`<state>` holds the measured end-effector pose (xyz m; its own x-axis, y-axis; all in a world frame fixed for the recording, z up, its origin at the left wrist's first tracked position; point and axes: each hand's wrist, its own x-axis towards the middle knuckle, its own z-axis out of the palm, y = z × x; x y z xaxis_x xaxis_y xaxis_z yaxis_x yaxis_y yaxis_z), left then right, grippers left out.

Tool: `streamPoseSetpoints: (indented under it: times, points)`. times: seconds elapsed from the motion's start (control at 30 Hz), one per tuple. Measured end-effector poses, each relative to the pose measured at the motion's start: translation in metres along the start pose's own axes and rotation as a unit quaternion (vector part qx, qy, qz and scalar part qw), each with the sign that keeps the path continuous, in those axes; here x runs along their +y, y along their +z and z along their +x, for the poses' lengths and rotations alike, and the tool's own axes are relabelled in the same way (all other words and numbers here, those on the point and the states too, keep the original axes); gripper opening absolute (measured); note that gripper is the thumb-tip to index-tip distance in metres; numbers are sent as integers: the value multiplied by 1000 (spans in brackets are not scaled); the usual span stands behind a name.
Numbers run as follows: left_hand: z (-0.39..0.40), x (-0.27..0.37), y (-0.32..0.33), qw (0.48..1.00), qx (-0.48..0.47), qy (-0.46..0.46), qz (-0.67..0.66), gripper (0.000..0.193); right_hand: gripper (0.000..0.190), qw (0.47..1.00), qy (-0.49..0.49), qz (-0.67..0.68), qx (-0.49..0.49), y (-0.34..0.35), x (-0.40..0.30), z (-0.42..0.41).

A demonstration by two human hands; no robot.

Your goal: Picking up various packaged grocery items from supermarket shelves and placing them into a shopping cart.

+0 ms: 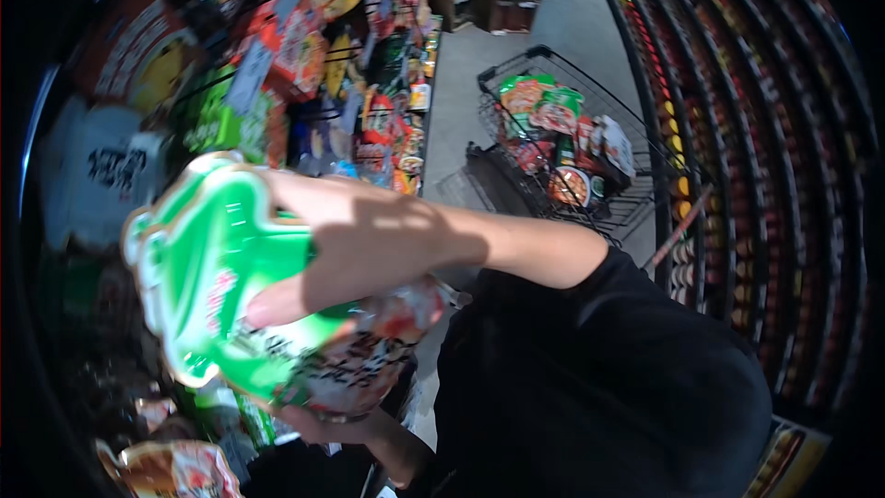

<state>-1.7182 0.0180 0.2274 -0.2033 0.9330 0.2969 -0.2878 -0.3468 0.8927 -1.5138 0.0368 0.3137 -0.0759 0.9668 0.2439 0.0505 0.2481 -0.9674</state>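
A green food package (207, 277) with a wavy-edged top and a picture of food on its lower part is held before the shelves at the left. My right hand (346, 242) reaches across and grips its upper side, the thumb lying on the green face. Beneath its lower end is my left hand (335, 425), touching the package; most of its fingers are hidden. A brown-and-white food package (173, 470) stands at the bottom left, apart from both hands.
Packed shelves of colourful packages (290, 48) run along the left. A black wire shopping cart (588, 69) holding several packages and a bowl of instant food (570, 187) stands in the aisle (460, 76). Long curved-looking shelves of small goods (767, 152) line the right.
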Motion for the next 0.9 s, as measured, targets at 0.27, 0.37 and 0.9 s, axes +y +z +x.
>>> streamPoseSetpoints:
  times: [0.27,0.37,0.9]
  points:
    - [-40,-93,85,851,-452,-262,54,69,53,855,185,372,310,-85,117,-151]
    - [-69,-115,136,788,-512,-333,77,64,51,797,217,404,392,-116,152,-203]
    - [-159,-260,282,612,-668,-350,240,65,52,621,170,315,697,-359,306,-370]
